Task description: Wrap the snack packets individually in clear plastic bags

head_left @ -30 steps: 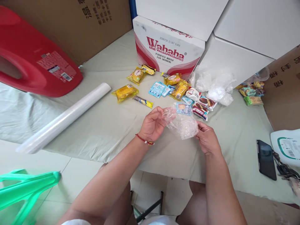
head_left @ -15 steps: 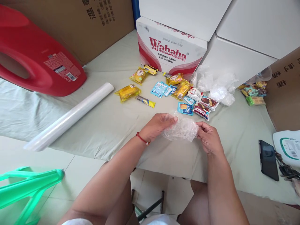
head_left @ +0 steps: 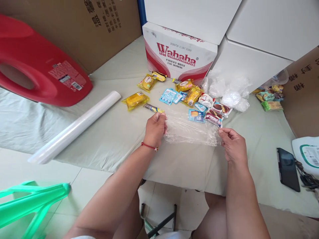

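A clear plastic bag (head_left: 190,131) is stretched between my hands above the cloth-covered surface. My left hand (head_left: 155,129) grips its left end, thumb pressed on the fingers. My right hand (head_left: 232,141) pinches the opposite end. Just beyond the bag lie wrapped snacks: a blue packet (head_left: 196,115), dark red packets (head_left: 214,117) and yellow-wrapped snacks (head_left: 193,95). A thin stick-shaped packet (head_left: 152,108) is close behind my left hand, which partly hides it. Farther left rests another yellow packet (head_left: 136,100).
A clear film roll (head_left: 77,126) and a red jug (head_left: 45,66) lie left. Behind the snacks stands a Wahaha carton (head_left: 180,56), with crumpled clear plastic (head_left: 231,91) beside it. A phone (head_left: 288,169) and keys (head_left: 307,179) lie right. A green stool (head_left: 37,199) stands on the floor.
My hands have moved apart, left hand leftward and right hand rightward. The bunched plastic bag is now spread wider between them. The camera view has shifted slightly.
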Demonstrator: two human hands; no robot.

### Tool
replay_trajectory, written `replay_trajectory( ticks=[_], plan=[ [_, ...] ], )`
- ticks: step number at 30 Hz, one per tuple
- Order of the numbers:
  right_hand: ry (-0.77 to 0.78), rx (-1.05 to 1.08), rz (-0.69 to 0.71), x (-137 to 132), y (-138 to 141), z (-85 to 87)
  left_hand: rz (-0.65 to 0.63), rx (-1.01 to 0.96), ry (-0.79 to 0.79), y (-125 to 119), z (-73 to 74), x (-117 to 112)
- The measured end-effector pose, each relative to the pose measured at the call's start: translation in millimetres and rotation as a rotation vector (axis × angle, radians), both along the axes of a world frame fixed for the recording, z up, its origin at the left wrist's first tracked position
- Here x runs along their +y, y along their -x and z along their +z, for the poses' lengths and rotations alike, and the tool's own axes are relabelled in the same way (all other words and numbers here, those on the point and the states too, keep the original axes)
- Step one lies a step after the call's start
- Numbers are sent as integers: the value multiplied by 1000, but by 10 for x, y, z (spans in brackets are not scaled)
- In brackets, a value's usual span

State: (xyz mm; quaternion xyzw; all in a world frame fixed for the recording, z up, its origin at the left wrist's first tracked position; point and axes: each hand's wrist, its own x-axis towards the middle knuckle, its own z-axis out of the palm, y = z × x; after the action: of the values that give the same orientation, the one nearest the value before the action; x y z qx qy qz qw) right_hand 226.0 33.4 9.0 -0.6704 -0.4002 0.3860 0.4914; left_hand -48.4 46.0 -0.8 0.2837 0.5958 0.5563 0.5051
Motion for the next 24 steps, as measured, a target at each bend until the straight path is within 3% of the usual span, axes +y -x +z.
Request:
replay_trajectory(
  ticks=[3, 5, 7, 9, 11, 13, 15, 17, 20, 24],
  plan=[
    [-3, 22, 18, -10, 17, 6, 3, 133, 27, 39, -36, 9],
    [-4, 70, 34, -14, 34, 10, 105, 375, -19, 72, -45, -6],
    [12, 141, 48, -12, 53, 18, 250, 672, -146, 84, -29, -55],
    [40, 223, 64, -4, 75, 31, 300, 894, -333, 55, 3, -132],
    [57, 300, 81, 5, 99, 42, 167, 994, -520, -17, 29, -213],
    [54, 357, 99, 10, 121, 44, -126, 1012, -653, -109, 28, -266],
    [43, 387, 110, 10, 136, 37, -418, 1020, -686, -192, 2, -279],
    [32, 387, 116, 7, 142, 21, -619, 1058, -605, -245, -36, -263],
    [-19, 326, 109, 2, 133, -16, -758, 1136, -409, -263, -75, -233],
    [-107, 147, 81, 4, 87, -86, -807, 1109, -375, -239, -74, -237]
  ],
)
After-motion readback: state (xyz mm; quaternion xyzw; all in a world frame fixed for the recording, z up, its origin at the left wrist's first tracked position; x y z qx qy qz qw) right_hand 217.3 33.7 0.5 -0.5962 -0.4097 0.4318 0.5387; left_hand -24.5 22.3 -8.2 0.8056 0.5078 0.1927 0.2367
